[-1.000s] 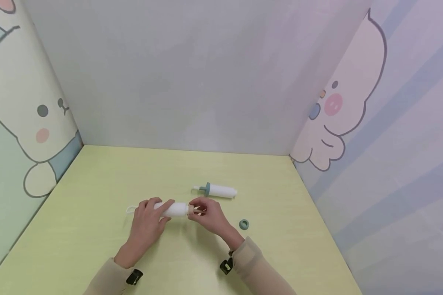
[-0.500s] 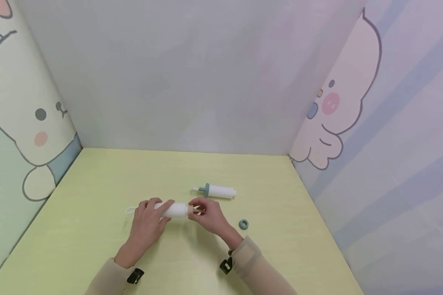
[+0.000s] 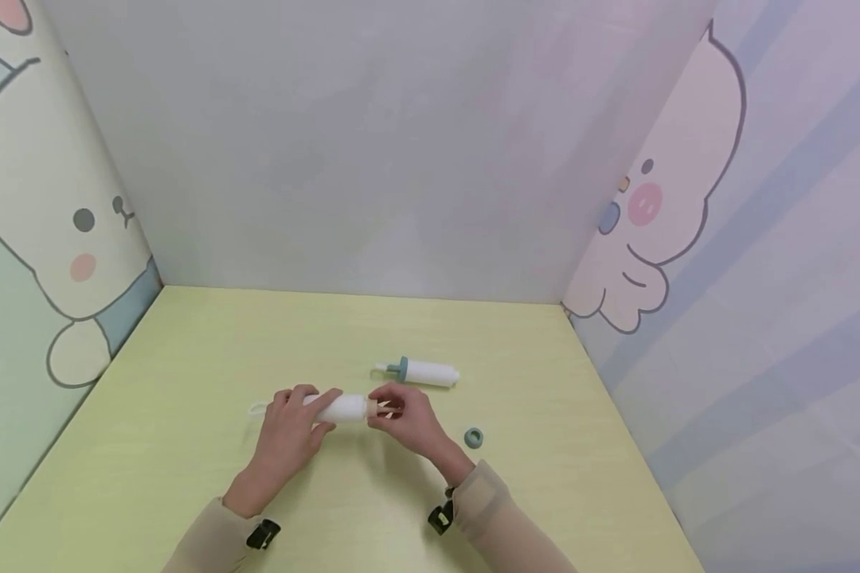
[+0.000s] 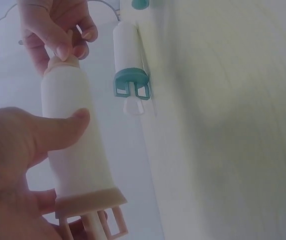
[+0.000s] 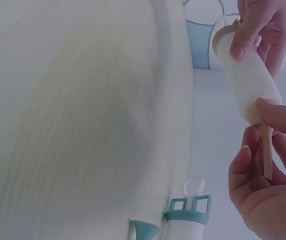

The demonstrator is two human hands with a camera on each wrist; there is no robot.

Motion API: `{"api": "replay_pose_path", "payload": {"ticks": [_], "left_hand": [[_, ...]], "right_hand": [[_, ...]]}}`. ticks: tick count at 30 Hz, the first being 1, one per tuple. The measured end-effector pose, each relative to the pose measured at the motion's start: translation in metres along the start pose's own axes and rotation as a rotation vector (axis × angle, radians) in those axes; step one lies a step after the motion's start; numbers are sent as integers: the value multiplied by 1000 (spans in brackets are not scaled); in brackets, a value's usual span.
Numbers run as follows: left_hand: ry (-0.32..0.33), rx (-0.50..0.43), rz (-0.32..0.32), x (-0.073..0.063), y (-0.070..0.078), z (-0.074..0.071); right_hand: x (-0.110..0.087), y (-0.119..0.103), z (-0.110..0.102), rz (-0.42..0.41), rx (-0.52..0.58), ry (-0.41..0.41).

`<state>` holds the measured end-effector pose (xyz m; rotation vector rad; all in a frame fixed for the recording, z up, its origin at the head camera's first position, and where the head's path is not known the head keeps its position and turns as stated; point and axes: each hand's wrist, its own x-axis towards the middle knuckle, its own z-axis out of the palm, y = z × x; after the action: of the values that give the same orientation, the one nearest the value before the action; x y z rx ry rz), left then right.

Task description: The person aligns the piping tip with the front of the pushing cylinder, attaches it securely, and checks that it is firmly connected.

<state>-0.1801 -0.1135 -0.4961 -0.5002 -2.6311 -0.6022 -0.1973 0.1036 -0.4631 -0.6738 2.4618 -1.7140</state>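
My left hand (image 3: 287, 434) grips the white barrel of a large syringe (image 3: 345, 408), held sideways over the table. In the left wrist view its thumb lies along the barrel (image 4: 78, 160), above a beige flange (image 4: 90, 201) with loop-shaped handles. At the other end my right hand (image 3: 410, 418) pinches the base of a beige nozzle (image 5: 266, 150), whose narrow spout points out between the fingers. A pale pull loop (image 3: 257, 409) shows beyond my left hand. Part of the barrel is hidden behind the left fingers.
A second white syringe (image 3: 430, 372) with a teal flange (image 3: 404, 369) lies behind the hands on the yellow table (image 3: 272, 334). A small teal nozzle (image 3: 474, 438) sits right of my right hand. Grey and cartoon-printed walls (image 3: 373, 159) enclose the table.
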Motion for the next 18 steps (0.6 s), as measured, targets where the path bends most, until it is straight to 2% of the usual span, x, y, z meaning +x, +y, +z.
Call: {"api": "replay_pose_path", "payload": {"ticks": [3,10,18], "left_hand": [[2,-11,0,-1,-1,1],[3,-28,18,-2,-3,1],[26,-38,46,1,-2,1]], "right_hand": [[0,5,1,3,0,-4],[6,39,8,7,-50,17],[8,41,4,-12,-104,29]]}}
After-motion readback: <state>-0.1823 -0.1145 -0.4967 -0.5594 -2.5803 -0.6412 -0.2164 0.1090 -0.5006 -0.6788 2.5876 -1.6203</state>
